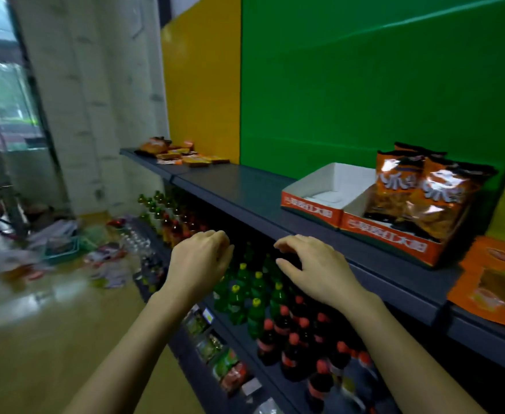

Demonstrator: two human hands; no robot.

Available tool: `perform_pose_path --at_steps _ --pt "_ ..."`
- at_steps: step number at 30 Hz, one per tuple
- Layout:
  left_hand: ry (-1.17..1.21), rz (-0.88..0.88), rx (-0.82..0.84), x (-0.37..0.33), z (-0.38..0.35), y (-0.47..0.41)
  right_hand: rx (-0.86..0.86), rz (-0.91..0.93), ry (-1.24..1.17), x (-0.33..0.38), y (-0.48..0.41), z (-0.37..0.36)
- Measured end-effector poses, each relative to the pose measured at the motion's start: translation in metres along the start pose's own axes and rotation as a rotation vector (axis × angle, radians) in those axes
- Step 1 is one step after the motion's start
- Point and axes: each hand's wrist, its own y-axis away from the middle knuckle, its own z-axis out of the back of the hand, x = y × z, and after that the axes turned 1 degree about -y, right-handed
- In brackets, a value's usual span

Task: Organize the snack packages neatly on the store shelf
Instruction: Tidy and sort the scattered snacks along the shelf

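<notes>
Your right hand (314, 270) and left hand (200, 261) hang empty, fingers apart; the upright snack bags (424, 195) lie up-right, nearer the right.

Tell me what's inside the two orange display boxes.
The left box looks empty, white interior showing. The right box holds upright orange snack bags; they hide its floor.

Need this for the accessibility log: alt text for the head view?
Both bare hands, left hand and right hand, hover empty before a dark store shelf. Orange snack bags stand in a display box; soda bottles fill the shelf below.
</notes>
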Motion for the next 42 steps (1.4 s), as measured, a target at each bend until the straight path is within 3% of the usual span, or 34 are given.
perform_pose_path --at_steps 9,17,26,42 --pt "-0.110 0.002 -0.012 0.161 -0.014 -0.039 0.003 0.002 -0.038 0.083 -0.144 -0.081" --pt "-0.048 0.012 0.058 0.276 -0.042 -0.077 0.013 -0.032 -0.056 0.134 -0.255 -0.133" --pt "-0.026 0.044 0.104 0.368 -0.109 -0.141 -0.009 -0.063 -0.075 0.143 -0.381 -0.191" --pt "0.068 -0.013 0.143 0.520 -0.230 -0.325 -0.042 -0.361 -0.074 0.102 -0.612 -0.283"
